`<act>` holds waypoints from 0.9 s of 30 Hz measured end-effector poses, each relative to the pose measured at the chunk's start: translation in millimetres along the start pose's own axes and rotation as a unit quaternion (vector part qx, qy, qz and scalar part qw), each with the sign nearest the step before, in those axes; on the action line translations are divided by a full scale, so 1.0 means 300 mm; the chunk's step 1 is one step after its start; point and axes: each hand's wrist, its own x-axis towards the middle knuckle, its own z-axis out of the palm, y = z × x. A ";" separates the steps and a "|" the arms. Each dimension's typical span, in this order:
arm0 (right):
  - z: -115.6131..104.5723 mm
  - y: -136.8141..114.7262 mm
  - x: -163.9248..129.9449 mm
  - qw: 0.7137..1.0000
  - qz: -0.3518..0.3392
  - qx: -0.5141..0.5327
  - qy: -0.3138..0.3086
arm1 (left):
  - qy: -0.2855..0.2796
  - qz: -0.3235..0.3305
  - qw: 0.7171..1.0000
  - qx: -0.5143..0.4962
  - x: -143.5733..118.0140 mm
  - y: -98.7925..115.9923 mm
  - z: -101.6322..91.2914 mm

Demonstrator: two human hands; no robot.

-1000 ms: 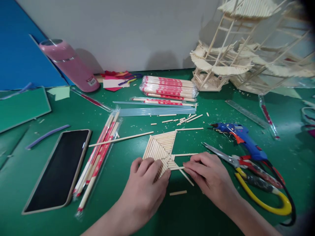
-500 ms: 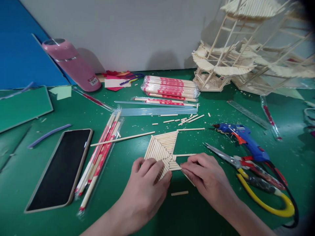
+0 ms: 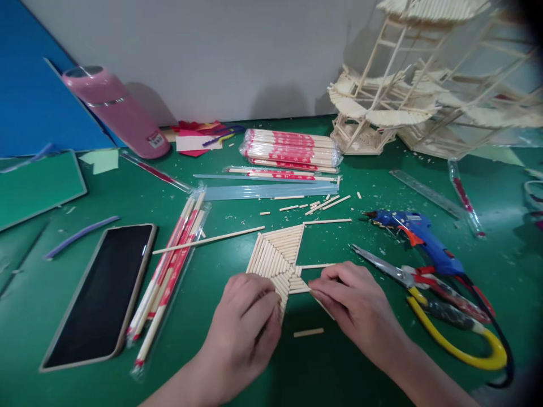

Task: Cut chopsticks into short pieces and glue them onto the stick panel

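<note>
A flat panel of glued wooden sticks [image 3: 278,251] lies on the green mat [image 3: 212,294] in front of me. My left hand [image 3: 246,325] rests on the panel's near left corner, fingers curled over its edge. My right hand [image 3: 354,305] pinches a short stick [image 3: 302,290] against the panel's near right edge. Another loose short stick [image 3: 308,332] lies on the mat between my two wrists.
Left of the panel lie wrapped chopsticks [image 3: 169,271] and a phone [image 3: 99,294]. Right of it are scissors [image 3: 428,294] and a blue glue gun [image 3: 418,237]. Farther back lie a chopstick pack [image 3: 291,150], a pink bottle [image 3: 114,110], a ruler [image 3: 426,192] and a stick tower model [image 3: 424,85].
My left hand slid back a little and curled its fingers over the panel's corner. My right hand crept left with the short stick toward the panel's edge.
</note>
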 end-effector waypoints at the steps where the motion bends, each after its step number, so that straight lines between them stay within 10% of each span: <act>1: 0.000 0.000 0.001 1.000 -0.002 0.002 0.002 | 0.013 -0.007 1.000 -0.005 0.000 -0.001 0.000; 27: 0.008 0.009 0.004 1.000 -0.013 -0.003 -0.001 | -0.073 -0.094 0.990 0.072 0.067 0.053 -0.001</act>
